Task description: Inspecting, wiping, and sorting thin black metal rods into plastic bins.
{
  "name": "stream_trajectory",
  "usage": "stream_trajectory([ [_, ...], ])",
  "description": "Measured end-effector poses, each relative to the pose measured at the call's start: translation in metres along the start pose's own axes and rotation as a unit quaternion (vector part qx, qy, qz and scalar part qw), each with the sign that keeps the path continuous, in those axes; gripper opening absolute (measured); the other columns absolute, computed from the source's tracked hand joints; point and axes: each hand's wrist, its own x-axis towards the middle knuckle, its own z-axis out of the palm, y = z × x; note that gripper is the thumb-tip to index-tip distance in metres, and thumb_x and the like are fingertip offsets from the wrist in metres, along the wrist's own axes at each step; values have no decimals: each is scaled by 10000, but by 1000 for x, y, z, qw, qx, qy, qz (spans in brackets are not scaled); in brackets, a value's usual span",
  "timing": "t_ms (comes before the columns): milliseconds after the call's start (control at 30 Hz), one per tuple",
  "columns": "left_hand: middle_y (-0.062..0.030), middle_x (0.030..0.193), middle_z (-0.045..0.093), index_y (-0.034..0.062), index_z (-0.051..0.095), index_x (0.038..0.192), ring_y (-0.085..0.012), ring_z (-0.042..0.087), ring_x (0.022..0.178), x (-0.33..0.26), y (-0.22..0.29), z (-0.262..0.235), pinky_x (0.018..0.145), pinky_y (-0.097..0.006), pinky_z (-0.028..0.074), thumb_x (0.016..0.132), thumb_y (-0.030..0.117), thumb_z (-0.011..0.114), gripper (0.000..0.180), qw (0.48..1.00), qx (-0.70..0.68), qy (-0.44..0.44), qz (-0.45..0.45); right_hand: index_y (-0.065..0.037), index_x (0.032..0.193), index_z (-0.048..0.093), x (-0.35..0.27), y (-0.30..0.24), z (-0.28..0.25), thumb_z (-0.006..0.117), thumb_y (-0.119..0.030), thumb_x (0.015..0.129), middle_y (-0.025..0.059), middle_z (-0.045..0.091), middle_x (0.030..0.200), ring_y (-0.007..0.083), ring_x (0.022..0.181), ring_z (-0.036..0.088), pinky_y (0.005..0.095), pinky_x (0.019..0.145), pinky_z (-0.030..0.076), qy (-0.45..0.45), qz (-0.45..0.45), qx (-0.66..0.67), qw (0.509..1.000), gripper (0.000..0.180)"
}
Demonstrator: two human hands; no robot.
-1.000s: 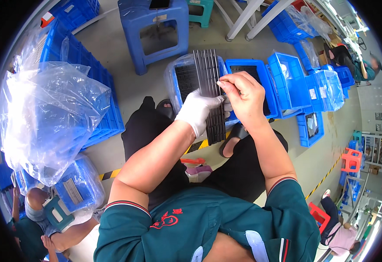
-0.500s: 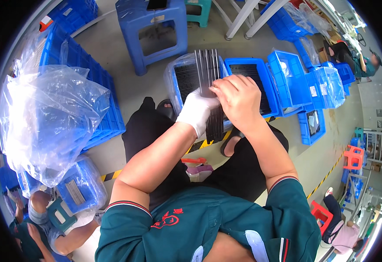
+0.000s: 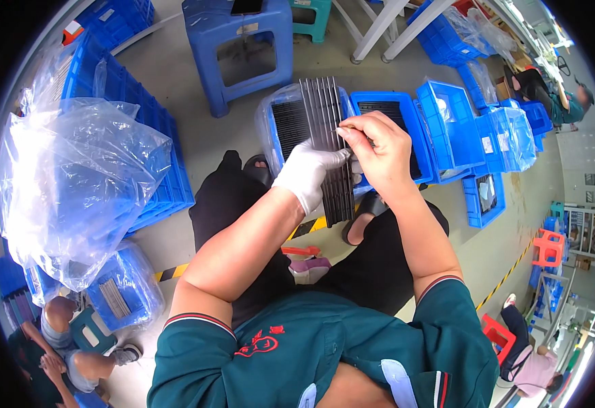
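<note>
A bundle of long, thin dark metal strips (image 3: 324, 112) stands upright in front of me, side by side with narrow gaps. My left hand (image 3: 305, 170), in a white glove, is closed around the bundle at mid-length. The strips' lower ends (image 3: 339, 204) reach below the glove, over the gap between my knees. My right hand (image 3: 379, 146) is bare, with thumb and forefinger pinched at the bundle's right edge, just above the gloved thumb. Whatever is between those fingertips is too small to make out. Behind the bundle are two blue crates of dark strips, left (image 3: 289, 122) and right (image 3: 406, 109).
Blue crates (image 3: 450, 122) stand stacked at the right. A tall crate stack (image 3: 154, 129) draped in clear plastic (image 3: 73, 183) is on the left. A blue stool (image 3: 236, 41) with a dark flat object on it is ahead. Another person (image 3: 59, 353) sits at lower left.
The strips are spread wider and tilted more flat toward me. My right hand has shifted slightly right and its fingertips have risen a little. The person at lower left has moved arms and leg.
</note>
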Motion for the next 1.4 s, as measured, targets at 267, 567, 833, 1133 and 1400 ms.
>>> stream_trajectory([
  [267, -52, 945, 631, 27, 607, 1069, -155, 619, 843, 1, -4, -4, 742, -293, 499, 828, 3, 622, 243, 998, 45, -19, 39, -88, 817, 669, 2, -3, 3, 719, -74, 715, 29, 616, 770, 233, 706, 598, 345, 630, 471, -4, -179, -141, 974, 115],
  [567, -59, 935, 633, 16, 601, 1072, -151, 623, 832, -1, 0, 1, 725, -291, 502, 843, -6, 605, 230, 1000, 3, -27, 15, -37, 821, 689, 1, -6, -2, 754, -14, 709, 76, 643, 749, 232, 700, 612, 312, 607, 483, 30, -95, -45, 994, 132],
  [833, -66, 948, 646, 10, 593, 1117, -167, 644, 816, 1, 1, -2, 739, -298, 520, 861, -17, 596, 257, 1000, -5, -26, -8, -21, 873, 706, -2, -3, 0, 739, -21, 773, 57, 644, 785, 148, 714, 607, 261, 614, 472, 30, -14, 48, 998, 106],
  [1133, -64, 984, 645, 15, 591, 1125, -164, 647, 874, 0, 1, -2, 766, -293, 529, 874, -29, 567, 256, 999, -25, -35, -5, -22, 869, 707, -1, 0, 2, 739, -34, 776, 57, 638, 776, 141, 708, 597, 250, 612, 464, 29, -7, 36, 999, 99],
  [1400, -57, 1001, 641, 19, 588, 1129, -171, 641, 907, 2, 0, -4, 800, -304, 521, 867, -28, 577, 267, 998, -18, -53, -5, -32, 850, 706, -1, 0, 3, 761, -30, 737, 62, 639, 761, 186, 719, 607, 281, 627, 480, 39, -53, 6, 998, 126],
])
